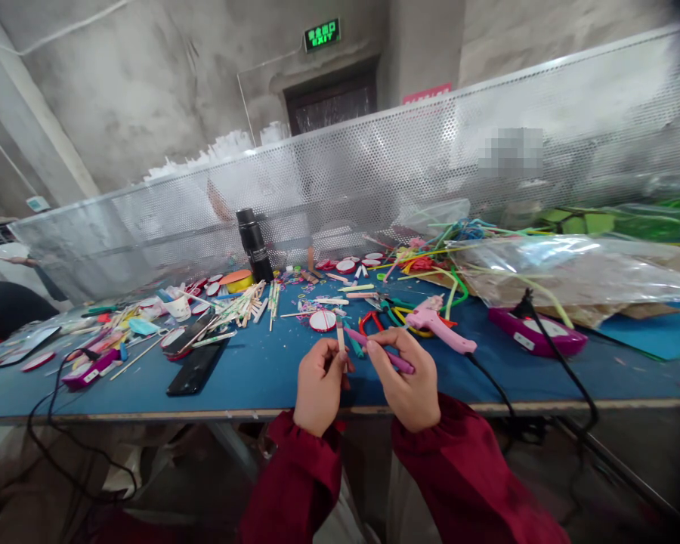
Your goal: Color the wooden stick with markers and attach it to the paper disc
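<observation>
The left hand (319, 385) pinched a thin, light wooden stick (341, 335) upright. The right hand (406, 378) gripped a purple stick (381, 351) above the blue bench (261, 374) edge. Both looked stiff but easy to snap, best held low.

Small pale wooden stick (341, 337), flat and narrow, standing nearly upright just below the middle of the frame, lower end pinched in the left hand (319, 385), upper end free above the fingers. Thin purple-pink stick (384, 353), long and slim, lying on a slant from upper left down to lower right, gripped across the fingers of the right hand (409, 380), its upper tip close beside the wooden stick. Both held over the near edge of the blue bench (261, 370), above its surface.
</observation>
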`<state>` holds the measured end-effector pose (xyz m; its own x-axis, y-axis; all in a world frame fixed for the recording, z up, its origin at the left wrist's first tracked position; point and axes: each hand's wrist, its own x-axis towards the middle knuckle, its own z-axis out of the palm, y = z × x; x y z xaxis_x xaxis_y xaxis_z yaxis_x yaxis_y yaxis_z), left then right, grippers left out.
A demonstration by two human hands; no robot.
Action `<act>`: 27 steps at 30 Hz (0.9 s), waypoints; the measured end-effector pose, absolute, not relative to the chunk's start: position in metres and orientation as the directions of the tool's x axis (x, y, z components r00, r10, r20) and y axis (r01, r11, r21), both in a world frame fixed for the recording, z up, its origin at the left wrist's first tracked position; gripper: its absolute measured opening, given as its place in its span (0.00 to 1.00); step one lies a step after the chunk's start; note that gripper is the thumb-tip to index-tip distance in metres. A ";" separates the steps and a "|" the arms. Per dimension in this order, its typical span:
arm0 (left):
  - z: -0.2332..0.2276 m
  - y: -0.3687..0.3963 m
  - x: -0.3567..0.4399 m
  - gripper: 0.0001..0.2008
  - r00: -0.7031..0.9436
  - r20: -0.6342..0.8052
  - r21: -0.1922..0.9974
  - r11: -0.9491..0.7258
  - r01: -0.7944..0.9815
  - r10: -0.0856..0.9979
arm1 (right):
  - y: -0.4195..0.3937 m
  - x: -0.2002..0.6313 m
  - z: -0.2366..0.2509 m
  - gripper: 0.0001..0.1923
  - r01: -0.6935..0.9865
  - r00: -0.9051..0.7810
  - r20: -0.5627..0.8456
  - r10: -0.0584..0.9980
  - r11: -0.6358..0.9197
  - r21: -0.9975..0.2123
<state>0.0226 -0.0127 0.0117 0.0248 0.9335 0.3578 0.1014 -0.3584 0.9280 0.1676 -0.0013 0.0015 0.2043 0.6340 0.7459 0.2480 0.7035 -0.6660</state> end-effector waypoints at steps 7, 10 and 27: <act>0.013 -0.014 0.023 0.12 0.015 0.351 0.931 -0.351 0.101 0.936 | 0.002 0.166 -0.002 0.05 0.252 0.231 0.740 0.632 0.695 -0.673; 0.011 -0.013 0.023 0.11 0.018 0.351 0.930 -0.351 0.106 0.936 | 0.002 0.167 -0.001 0.06 0.255 0.224 0.746 0.627 0.701 -0.665; 0.012 -0.014 0.022 0.10 0.029 0.358 0.923 -0.359 0.136 0.933 | 0.001 0.167 0.001 0.07 0.262 0.206 0.736 0.645 0.689 -0.676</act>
